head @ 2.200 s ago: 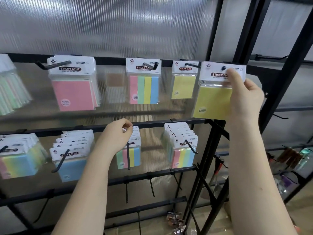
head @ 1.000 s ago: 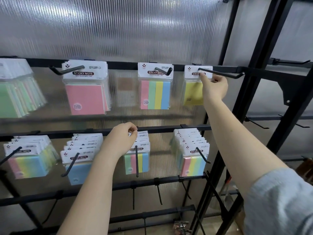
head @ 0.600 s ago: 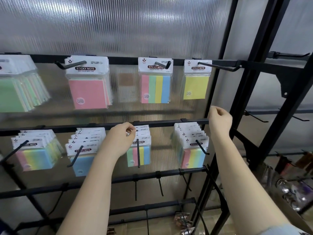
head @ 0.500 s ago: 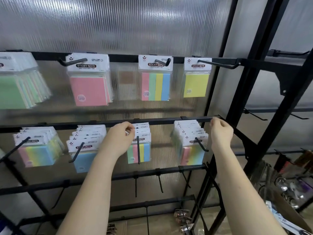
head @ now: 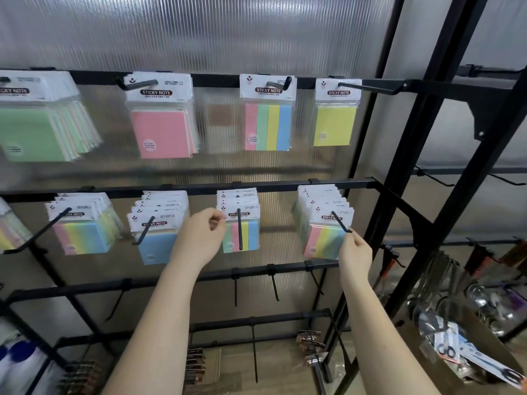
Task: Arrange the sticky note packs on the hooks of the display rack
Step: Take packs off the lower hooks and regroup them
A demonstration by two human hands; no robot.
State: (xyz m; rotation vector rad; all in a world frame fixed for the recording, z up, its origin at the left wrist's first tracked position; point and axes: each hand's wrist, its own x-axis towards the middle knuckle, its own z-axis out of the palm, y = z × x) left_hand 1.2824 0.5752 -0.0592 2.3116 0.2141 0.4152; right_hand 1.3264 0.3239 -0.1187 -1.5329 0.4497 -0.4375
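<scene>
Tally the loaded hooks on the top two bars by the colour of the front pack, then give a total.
Green front pack: 1
Pink front pack: 1
Plain yellow front pack: 1
Blue front pack: 1
Multicolour striped front pack: 4, one on the top bar and three on the second bar
Total: 8 loaded hooks; a ninth at the left edge is cut off.

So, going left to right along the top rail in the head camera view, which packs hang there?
Green packs → pink packs → four-colour striped pack → yellow pack.
</scene>
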